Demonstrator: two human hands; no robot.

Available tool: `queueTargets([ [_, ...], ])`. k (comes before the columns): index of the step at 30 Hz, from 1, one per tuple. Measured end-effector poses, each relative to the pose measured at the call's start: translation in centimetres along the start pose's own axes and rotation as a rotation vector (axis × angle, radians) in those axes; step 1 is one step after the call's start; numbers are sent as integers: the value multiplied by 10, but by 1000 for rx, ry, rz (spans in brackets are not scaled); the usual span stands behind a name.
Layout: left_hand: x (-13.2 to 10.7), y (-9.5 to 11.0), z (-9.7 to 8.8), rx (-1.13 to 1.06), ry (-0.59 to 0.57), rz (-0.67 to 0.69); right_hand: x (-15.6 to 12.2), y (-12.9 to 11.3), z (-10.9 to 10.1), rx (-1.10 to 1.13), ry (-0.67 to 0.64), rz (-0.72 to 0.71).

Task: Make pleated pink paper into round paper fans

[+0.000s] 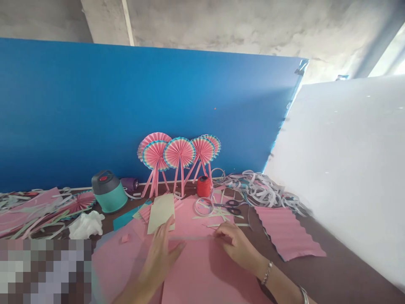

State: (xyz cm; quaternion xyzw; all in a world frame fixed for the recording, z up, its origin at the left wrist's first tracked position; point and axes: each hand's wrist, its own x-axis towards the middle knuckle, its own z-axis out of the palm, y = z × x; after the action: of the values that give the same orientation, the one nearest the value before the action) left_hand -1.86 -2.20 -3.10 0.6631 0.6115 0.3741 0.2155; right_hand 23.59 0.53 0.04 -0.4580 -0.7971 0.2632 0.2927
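My left hand [162, 252] lies flat with fingers spread on a large pink paper sheet [202, 274], its fingertips close to a pale green card [161, 212]. My right hand [236, 243] rests on the same sheet's far edge with fingers curled down on the paper; a bracelet shows at the wrist. Whether it pinches the paper's edge I cannot make out. Black-handled scissors [230, 207] and a ring of clear tape [203, 206] lie just beyond the right hand.
Several pink pleated paper fans [179, 154] on sticks lean against a blue board [95, 109]. A red thread spool [204, 186], a teal jar [109, 192], a crumpled white tissue [86, 224], a pleated pink sheet [286, 232] and heaps of paper strips [262, 188] surround the work area. A white board [348, 160] stands right.
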Motion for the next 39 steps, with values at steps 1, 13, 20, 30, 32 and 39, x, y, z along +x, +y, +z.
queueTargets([
  [1,3,0,-2,-80,-17,-49,1,1,-1,31,1,-6],
  [13,4,19,0,-203,-110,-59,17,-36,8,-197,-112,-162],
  [20,10,12,-12,-315,-133,-186,44,-32,8,-78,-275,-10],
  [30,16,12,-7,-303,-101,-198,40,-8,-4,-220,115,-176],
  [32,14,15,-2,-307,-101,-176,38,-18,13,-196,28,-268],
  [39,14,14,-13,-394,-161,-181,34,-15,23,-88,-92,-141],
])
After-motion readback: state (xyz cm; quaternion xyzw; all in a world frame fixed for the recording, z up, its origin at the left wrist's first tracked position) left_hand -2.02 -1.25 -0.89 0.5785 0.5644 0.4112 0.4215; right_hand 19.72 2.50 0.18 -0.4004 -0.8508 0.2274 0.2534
